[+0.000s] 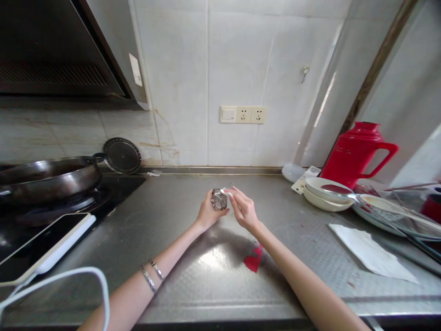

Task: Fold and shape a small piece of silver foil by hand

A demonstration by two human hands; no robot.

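Note:
My left hand (207,212) is closed around a small shiny, crinkled silver object (219,199), held above the steel counter (193,276). My right hand (244,208) pinches a small white strip or tab (228,192) at the object's upper right edge, its fingers pressed together. Both forearms stretch forward over the counter, and two thin bracelets (152,274) circle my left wrist. A small red scrap (254,259) lies on the counter under my right forearm.
A dark wok (44,177) sits on the stove at left, a round lid (121,156) leaning behind it. A phone (41,243) with a white cable lies front left. At right are stacked white bowls (325,193), plates, a red jug (356,151) and a paper napkin (368,250).

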